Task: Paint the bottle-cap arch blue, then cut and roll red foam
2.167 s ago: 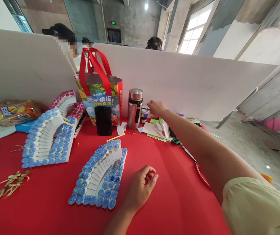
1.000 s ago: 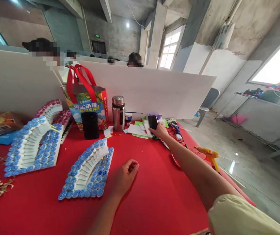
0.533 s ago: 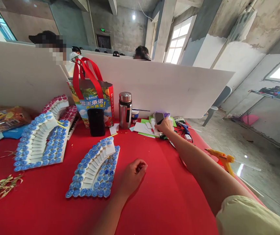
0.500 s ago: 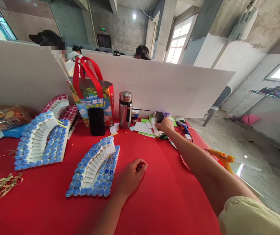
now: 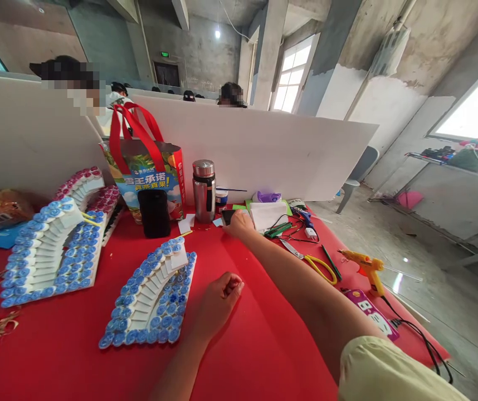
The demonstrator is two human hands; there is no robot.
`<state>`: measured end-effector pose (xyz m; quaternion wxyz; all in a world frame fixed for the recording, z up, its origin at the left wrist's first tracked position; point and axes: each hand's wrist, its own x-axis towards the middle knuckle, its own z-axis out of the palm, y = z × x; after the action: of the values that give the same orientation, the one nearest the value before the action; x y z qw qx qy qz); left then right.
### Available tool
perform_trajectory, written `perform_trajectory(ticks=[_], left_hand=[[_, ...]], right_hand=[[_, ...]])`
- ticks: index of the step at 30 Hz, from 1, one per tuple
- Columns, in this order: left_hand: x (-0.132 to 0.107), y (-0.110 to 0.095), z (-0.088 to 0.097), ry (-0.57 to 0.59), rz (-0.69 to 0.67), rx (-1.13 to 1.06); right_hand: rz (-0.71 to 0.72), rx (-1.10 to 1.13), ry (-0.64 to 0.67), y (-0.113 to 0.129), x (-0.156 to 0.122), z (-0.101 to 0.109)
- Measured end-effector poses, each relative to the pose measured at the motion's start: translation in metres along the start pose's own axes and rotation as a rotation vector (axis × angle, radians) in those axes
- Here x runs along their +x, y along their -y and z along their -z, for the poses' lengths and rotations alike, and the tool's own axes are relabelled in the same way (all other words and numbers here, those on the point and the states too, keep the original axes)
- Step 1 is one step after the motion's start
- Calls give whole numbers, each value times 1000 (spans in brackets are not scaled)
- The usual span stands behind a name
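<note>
My right hand [image 5: 240, 224] reaches across the table and grips a dark, flat smartphone [image 5: 228, 215], partly hidden by the fingers, beside the steel thermos [image 5: 204, 192]. My left hand [image 5: 219, 303] rests on the red tabletop with its fingers curled closed; nothing shows in them. Just left of it lies a fan-shaped piece [image 5: 142, 306] edged with blue rolled rosettes, with white steps curving through it. A second blue rosette piece [image 5: 47, 250] leans at the left, with pink rosette pieces [image 5: 81, 186] behind it.
A printed bag [image 5: 151, 172] with red handles stands at the back, a black phone-like slab [image 5: 154, 214] before it. To the right lie white paper [image 5: 268, 214], scissors [image 5: 320, 267], a yellow glue gun [image 5: 364, 264] and a purple package [image 5: 370, 313]. A white partition [image 5: 284, 156] borders the table.
My right hand has moved left with the smartphone, from the papers toward the thermos. The white paper and scissors show more fully. The camera has turned slightly right; my left hand stays curled.
</note>
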<state>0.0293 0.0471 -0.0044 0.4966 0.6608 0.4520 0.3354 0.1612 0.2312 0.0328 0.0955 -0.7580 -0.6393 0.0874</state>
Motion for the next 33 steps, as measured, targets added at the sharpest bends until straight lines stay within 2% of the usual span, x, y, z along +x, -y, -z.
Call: perform_trajectory(ticks=[2, 5, 8, 10, 13, 17, 20, 23, 26, 27, 30, 32, 33], left_hand=[[0, 0, 0, 2, 4, 4], [-1, 1, -1, 0, 6, -4], [-1, 3, -1, 12, -9, -24], [-1, 3, -1, 18, -18, -35], [-1, 3, 0, 16, -13, -37], [0, 4, -1, 10, 1, -31], [1, 6, -2, 0, -5, -38], [1, 6, -2, 1, -9, -34], [2, 3, -1, 1, -9, -30], [2, 3, -1, 1, -10, -29], [2, 2, -1, 6, -6, -22], [2, 1, -1, 8, 0, -18], [2, 1, -1, 7, 1, -18]], right_hand=[[42, -35, -4, 1, 0, -2], [115, -85, -14, -14, 9, 11], [190, -152, -48, -48, 29, 34], [248, -189, -16, -74, 44, 46], [300, -225, 43, -105, 57, 52], [371, -236, 21, -128, 54, 54], [425, -203, -17, -145, 45, 68], [385, -144, -101, -169, 38, 95], [238, -72, -195, -193, 34, 128], [163, -4, -266, -197, 33, 138], [49, 63, -426, -198, 29, 162], [51, 10, -429, -189, 28, 168], [68, -35, -381, -183, 29, 167]])
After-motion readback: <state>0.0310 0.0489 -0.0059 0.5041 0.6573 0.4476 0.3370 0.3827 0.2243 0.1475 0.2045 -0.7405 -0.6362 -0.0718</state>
